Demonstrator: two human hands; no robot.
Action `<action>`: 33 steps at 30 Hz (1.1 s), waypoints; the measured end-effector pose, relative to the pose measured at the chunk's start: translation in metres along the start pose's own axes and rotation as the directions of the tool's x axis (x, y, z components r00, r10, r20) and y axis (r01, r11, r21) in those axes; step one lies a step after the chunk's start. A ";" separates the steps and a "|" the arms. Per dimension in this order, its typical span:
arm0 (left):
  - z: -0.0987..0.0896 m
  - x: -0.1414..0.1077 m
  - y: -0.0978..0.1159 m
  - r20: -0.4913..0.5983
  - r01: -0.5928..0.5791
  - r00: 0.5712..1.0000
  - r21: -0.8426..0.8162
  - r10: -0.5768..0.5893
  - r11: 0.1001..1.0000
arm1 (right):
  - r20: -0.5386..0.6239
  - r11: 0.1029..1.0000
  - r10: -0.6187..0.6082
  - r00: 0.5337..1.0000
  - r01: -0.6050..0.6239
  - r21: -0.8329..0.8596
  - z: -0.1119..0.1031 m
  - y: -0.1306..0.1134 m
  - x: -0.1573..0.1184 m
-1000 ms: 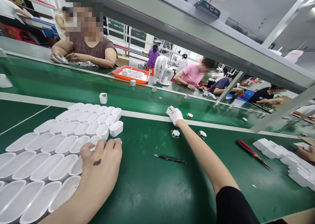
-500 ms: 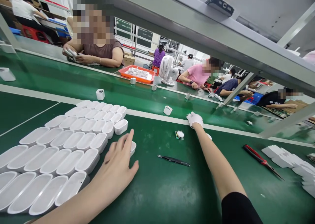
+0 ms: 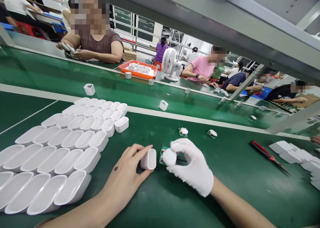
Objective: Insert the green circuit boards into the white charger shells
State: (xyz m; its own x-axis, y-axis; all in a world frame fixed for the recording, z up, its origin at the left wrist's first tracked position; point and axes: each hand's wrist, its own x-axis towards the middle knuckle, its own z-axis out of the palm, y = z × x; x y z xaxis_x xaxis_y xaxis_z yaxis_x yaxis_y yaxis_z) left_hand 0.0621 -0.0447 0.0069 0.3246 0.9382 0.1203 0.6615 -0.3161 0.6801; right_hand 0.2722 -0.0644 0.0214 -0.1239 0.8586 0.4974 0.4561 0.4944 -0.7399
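Note:
My bare left hand (image 3: 127, 171) pinches a white plastic housing (image 3: 151, 159) between thumb and fingers, its oval opening turned toward the right. Facing it, my white-gloved right hand (image 3: 192, 164) grips a small circuit board (image 3: 163, 154) that carries a round white part (image 3: 169, 157). A narrow gap separates board and housing. Behind the right hand, a pair of tweezers is mostly hidden. Two more boards with white blobs, a nearer circuit board (image 3: 183, 132) and a farther-right circuit board (image 3: 212, 134), lie on the green table beyond. Rows of open white housings (image 3: 75, 158) stand left of my left hand.
Red-handled pliers (image 3: 270, 157) lie at right beside stacked white pieces (image 3: 290, 151). Single housings, such as one white housing (image 3: 163, 105), sit on the green strip (image 3: 140, 94) behind a pale rail. Across it are co-workers, an orange tray (image 3: 122, 66) and a fan (image 3: 170, 63). A metal beam (image 3: 200, 31) crosses overhead.
My right hand has come back from the pale rail toward the middle, now holding a circuit board. My left hand has closed on a housing and lifted it toward the right hand.

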 end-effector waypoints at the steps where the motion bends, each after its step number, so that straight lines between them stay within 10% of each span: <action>1: 0.002 -0.001 0.000 0.010 -0.013 1.000 -0.010 0.013 1.000 | 0.002 0.999 -0.039 0.999 0.039 0.007 0.001 -0.001 -0.007; 9: 0.005 -0.005 -0.004 -0.048 -0.175 0.984 -0.043 0.173 0.984 | 0.029 0.988 -0.156 0.987 0.156 0.010 0.008 -0.002 -0.010; 14: 0.007 -0.007 -0.006 -0.081 -0.248 0.965 0.007 0.248 0.969 | 0.283 0.944 -0.084 0.955 0.167 -0.284 0.007 -0.018 -0.009; 19: 0.010 -0.009 -0.005 -0.058 -0.259 0.965 -0.036 0.257 0.965 | 0.279 0.834 -0.129 0.952 0.257 -0.489 0.010 -0.028 -0.014; 26: 0.007 -0.009 0.000 -0.082 -0.264 0.964 -0.153 0.254 0.952 | 0.130 0.907 -0.292 0.948 0.317 -0.278 0.006 -0.019 -0.015; 33: 0.008 -0.010 -0.001 -0.134 -0.378 0.925 -0.221 0.356 0.899 | 0.301 0.850 -0.259 0.918 0.365 -0.379 0.017 -0.014 -0.015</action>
State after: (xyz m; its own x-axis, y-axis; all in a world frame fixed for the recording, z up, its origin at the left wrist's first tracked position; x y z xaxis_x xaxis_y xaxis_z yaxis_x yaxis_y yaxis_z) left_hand 0.0637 -0.0546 -0.0007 0.4449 0.7740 0.4505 0.3223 -0.6077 0.7258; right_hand 0.2529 -0.0816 0.0166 -0.4974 0.7004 0.5120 0.6770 0.6824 -0.2758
